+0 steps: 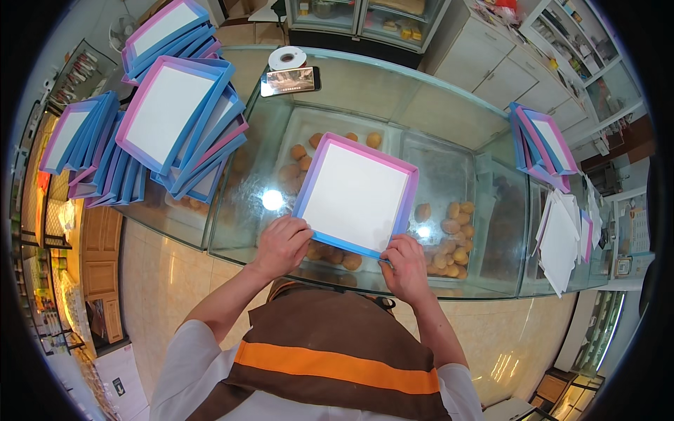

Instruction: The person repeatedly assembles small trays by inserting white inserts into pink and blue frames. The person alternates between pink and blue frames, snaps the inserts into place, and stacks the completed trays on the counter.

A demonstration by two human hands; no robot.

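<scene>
Probably light and fairly stiff, like thin card, the shallow box (354, 196) lies open side up over the middle of the glass counter (232, 228). The left hand (283, 245) has its fingers closed on the near-left corner, the right hand (406, 268) on the near-right corner; how firmly, one cannot tell. The thin walls would likely crease under a hard squeeze and the base might slide on glass, so the corners seem the surest hold.
</scene>
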